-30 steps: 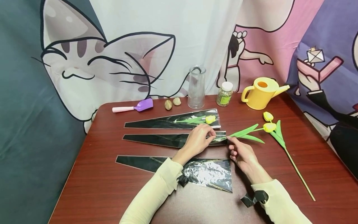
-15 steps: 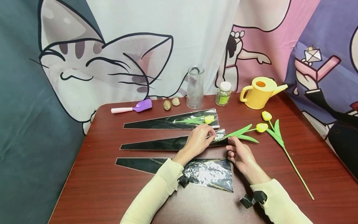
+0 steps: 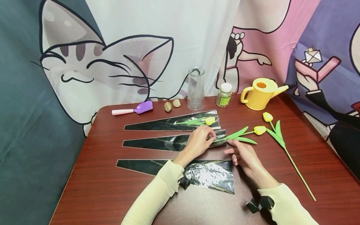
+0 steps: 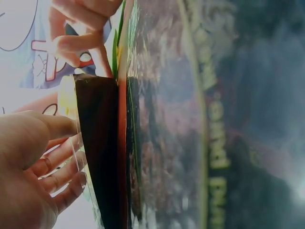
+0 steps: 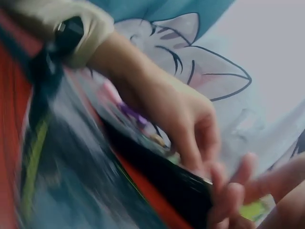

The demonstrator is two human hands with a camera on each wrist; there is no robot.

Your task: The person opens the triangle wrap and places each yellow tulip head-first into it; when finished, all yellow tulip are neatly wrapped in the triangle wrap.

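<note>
My left hand (image 3: 211, 136) pinches the open wide end of the middle black-and-clear cellophane sleeve (image 3: 157, 143); the left wrist view shows thumb and fingers (image 4: 62, 162) on its film edge. A yellow artificial tulip (image 3: 259, 130) lies with its stem inside that sleeve, leaves and bloom still outside to the right. My right hand (image 3: 231, 148) rests on the table just below the stem, fingers loose, holding nothing. The right wrist view is blurred; it shows my right fingers (image 5: 238, 191) relaxed beside the sleeve.
A second sleeve (image 3: 168, 124) behind holds a tulip; an empty third (image 3: 208, 175) lies nearest me. A loose tulip (image 3: 277, 134) lies at right. Glass vase (image 3: 196, 88), small jar (image 3: 224, 94), yellow watering can (image 3: 260, 93), purple scoop (image 3: 135, 109) and two pebbles (image 3: 172, 105) line the far edge of the table (image 3: 98, 187).
The tulip has slid left, deeper into the middle sleeve. My right hand has come off the stem and dropped slightly toward me; my left hand keeps its pinch.
</note>
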